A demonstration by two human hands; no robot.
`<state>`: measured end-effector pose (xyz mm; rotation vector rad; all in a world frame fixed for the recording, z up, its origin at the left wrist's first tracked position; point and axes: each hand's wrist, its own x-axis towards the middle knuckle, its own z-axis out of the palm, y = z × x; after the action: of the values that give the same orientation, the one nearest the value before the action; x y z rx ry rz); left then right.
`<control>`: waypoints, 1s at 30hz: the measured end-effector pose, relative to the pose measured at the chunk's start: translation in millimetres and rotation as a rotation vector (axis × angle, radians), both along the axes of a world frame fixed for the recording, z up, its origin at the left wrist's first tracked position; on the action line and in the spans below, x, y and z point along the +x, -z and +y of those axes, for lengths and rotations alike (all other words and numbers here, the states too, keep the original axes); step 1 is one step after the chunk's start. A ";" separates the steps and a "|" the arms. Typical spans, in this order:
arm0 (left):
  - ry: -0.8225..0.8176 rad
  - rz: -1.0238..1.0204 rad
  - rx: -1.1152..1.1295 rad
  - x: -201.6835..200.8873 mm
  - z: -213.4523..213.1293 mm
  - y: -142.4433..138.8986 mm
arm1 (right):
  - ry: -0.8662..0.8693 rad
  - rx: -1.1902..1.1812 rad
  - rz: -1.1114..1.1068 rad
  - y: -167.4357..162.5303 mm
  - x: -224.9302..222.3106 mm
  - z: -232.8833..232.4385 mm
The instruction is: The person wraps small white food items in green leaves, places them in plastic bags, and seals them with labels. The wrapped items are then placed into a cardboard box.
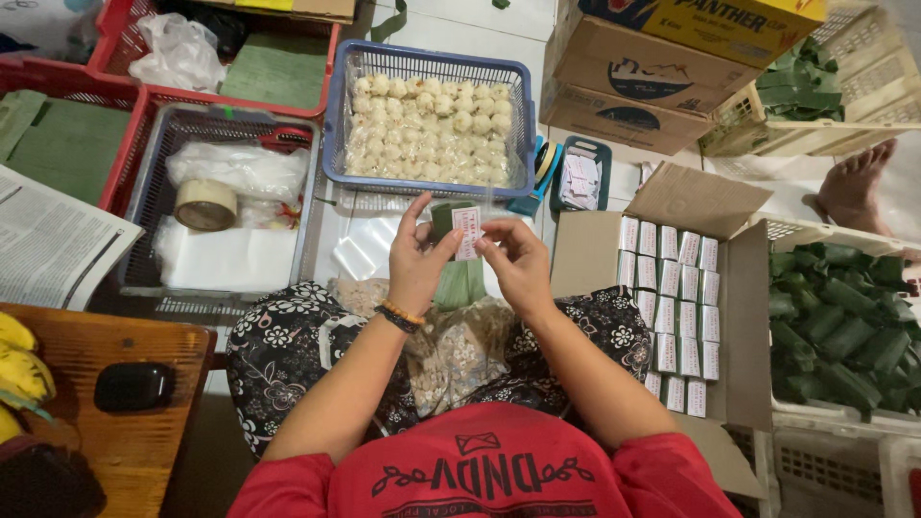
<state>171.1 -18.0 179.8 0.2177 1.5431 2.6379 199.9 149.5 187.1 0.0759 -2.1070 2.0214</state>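
My left hand (414, 259) and my right hand (518, 261) meet in front of me over my lap. Between their fingertips they hold a small green leaf-wrapped packet (447, 219) with a white paper label (468, 232) pressed against it. A green leaf piece (460, 283) lies on my lap just below the hands. A beaded bracelet sits on my left wrist. Straight ahead stands a blue basket (338, 115) filled with pale round dumplings.
An open cardboard box (590, 251) with rows of labelled packets sits at right. A white crate (815, 422) of green wrapped packets stands further right, near another person's bare foot (857, 182). A grey basket (144, 192) with a tape roll (204, 203) is at left. Bananas (19, 364) lie on a wooden stool.
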 end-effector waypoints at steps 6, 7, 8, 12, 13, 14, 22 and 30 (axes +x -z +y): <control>0.017 0.033 -0.007 3.4 1.3 -2.5 | -0.013 -0.100 -0.031 7.9 2.6 -1.3; 0.023 0.033 -0.012 3.7 1.5 -3.0 | -0.006 -0.096 -0.049 7.3 3.1 -2.2; 0.018 0.042 -0.027 4.1 1.6 -3.3 | 0.001 -0.092 -0.068 6.1 3.7 -2.9; 0.001 0.069 -0.021 7.2 3.3 -3.2 | 0.041 0.017 -0.078 -0.4 6.4 -5.2; -0.003 0.074 -0.003 8.3 4.3 -2.7 | 0.056 -0.007 -0.084 -1.3 7.0 -6.7; 0.003 0.067 0.004 8.8 5.4 -1.8 | 0.070 -0.029 -0.089 -1.8 6.8 -7.7; 0.039 0.094 -0.096 7.1 3.3 20.2 | -0.033 -0.160 -0.068 2.7 3.0 -9.8; 0.118 -0.039 0.101 1.6 10.2 31.9 | 0.020 0.059 0.022 -3.3 -4.2 -14.3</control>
<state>172.8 -7.8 147.9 0.2542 1.3432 2.6145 195.7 135.2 190.5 0.0855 -2.1456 1.9385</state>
